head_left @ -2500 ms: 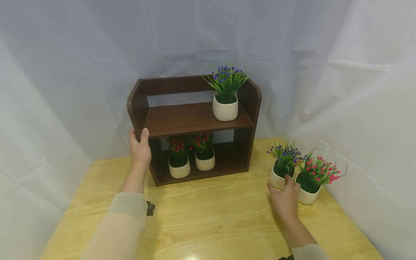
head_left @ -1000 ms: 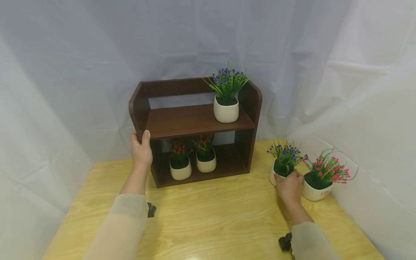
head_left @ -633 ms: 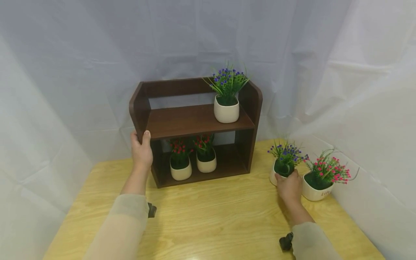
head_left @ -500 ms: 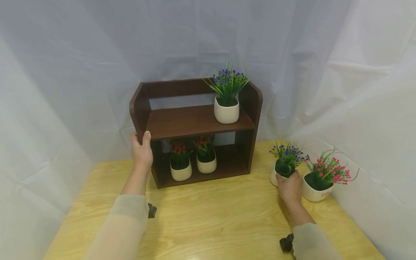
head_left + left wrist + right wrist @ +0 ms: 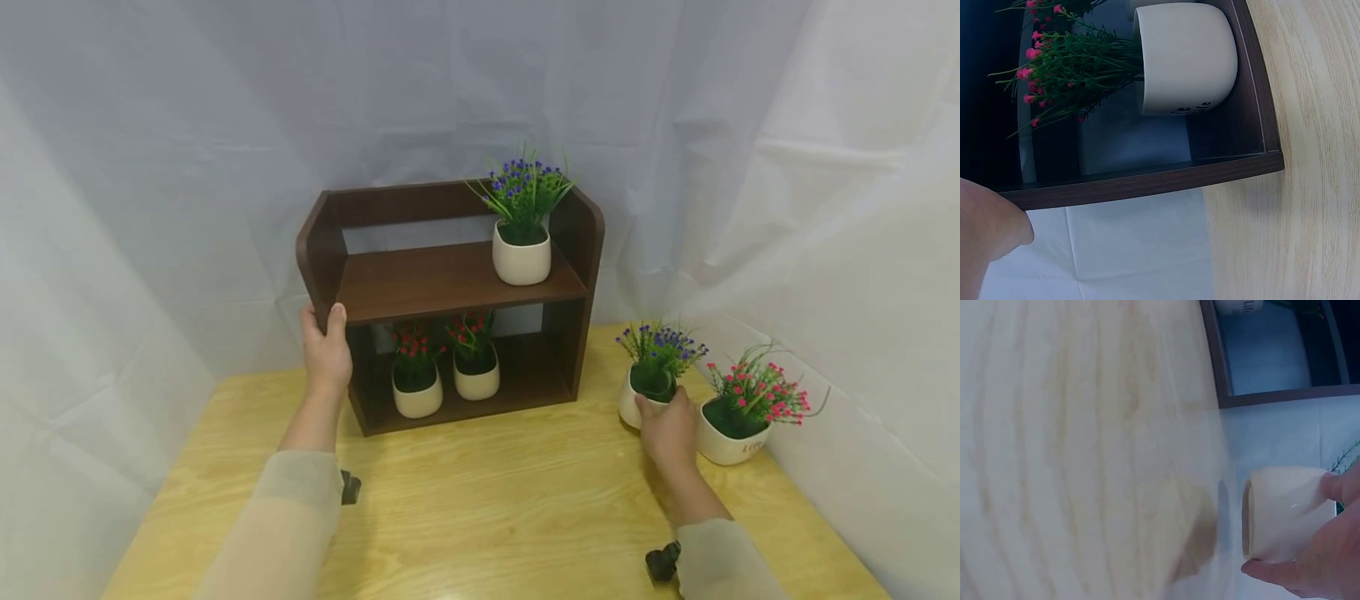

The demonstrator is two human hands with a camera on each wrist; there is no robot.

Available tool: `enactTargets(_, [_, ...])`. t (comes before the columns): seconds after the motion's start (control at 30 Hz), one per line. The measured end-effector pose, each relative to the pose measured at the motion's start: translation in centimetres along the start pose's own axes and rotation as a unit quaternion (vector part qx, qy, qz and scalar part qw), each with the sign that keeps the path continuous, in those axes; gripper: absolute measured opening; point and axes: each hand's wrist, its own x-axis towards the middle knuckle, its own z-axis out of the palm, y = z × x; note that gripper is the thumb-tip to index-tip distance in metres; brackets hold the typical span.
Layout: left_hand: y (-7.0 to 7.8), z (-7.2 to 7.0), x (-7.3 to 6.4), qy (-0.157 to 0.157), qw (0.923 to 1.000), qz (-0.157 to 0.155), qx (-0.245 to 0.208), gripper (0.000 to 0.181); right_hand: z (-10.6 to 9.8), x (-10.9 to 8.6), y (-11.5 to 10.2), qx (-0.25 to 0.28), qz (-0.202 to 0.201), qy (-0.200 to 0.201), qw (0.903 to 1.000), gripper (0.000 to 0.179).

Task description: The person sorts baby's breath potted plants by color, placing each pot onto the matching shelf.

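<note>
My left hand [image 5: 327, 358] grips the left side panel of a dark brown two-tier shelf [image 5: 420, 279], thumb on its front edge. In the left wrist view part of that hand [image 5: 991, 225] shows at the panel. My right hand [image 5: 670, 433] holds a potted plant with purple flowers [image 5: 636, 408], thumb and fingers around its white pot. The right wrist view shows the pot's underside apart from its shadow on the table. Just right of this hand stands a potted plant with pink flowers [image 5: 731, 442], lettering on its pot.
Another purple-flowered potted plant [image 5: 522, 260] stands at the right of the upper tier. Two red-flowered plants, a left one [image 5: 417, 398] and a right one [image 5: 476, 380], stand on the lower tier. White sheeting [image 5: 435, 92] hangs behind the wooden table [image 5: 480, 508].
My right hand has closed around the purple-flowered plant's pot and raised it slightly. The pink-flowered plant shifted right earlier. My left hand keeps its grip on the shelf.
</note>
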Motion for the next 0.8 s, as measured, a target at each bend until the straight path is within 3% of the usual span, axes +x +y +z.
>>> enactTargets(0.4, [0.0, -0.1, 0.0, -0.001, 1.0, -0.002, 0.007, 0.039, -1.4, -0.4, -1.7, 0.04, -0.011, -0.005, 0.9991, 0.084])
enactTargets(0.8, [-0.1, 0.0, 0.0, -0.001, 0.9999, -0.007, 0.011, 0.042, -4.6, -2.7, -5.2, 0.048, -0.042, -0.032, 0.9974, 0.088])
